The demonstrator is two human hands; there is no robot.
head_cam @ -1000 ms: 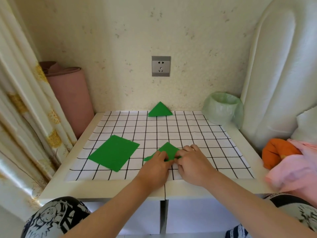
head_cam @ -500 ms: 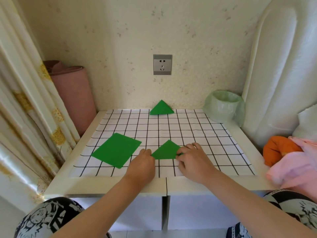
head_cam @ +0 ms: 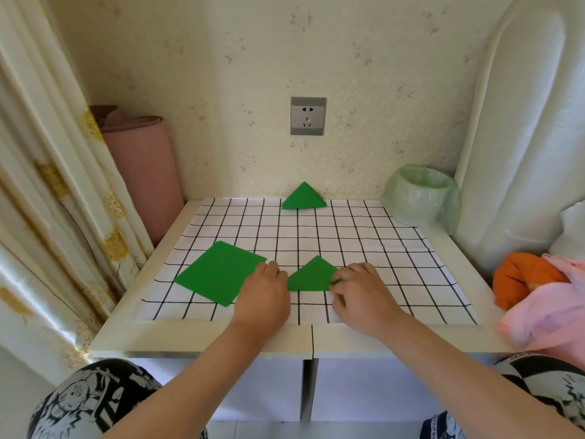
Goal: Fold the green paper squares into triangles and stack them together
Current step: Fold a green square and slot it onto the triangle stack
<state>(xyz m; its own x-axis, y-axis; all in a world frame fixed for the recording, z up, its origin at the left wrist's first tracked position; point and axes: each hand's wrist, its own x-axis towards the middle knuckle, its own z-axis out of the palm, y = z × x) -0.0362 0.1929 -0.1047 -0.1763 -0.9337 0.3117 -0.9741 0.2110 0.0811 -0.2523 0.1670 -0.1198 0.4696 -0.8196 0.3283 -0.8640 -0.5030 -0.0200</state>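
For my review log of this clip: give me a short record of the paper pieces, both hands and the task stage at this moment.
folded triangle: flat on the grid sheet, between the hands
right hand: fingers pinch its right corner
left hand: at its left corner, grip hidden
unfolded square: flat, left of the hands
triangle stack: at the sheet's far edge
stage: square not yet folded; near triangle not yet stacked
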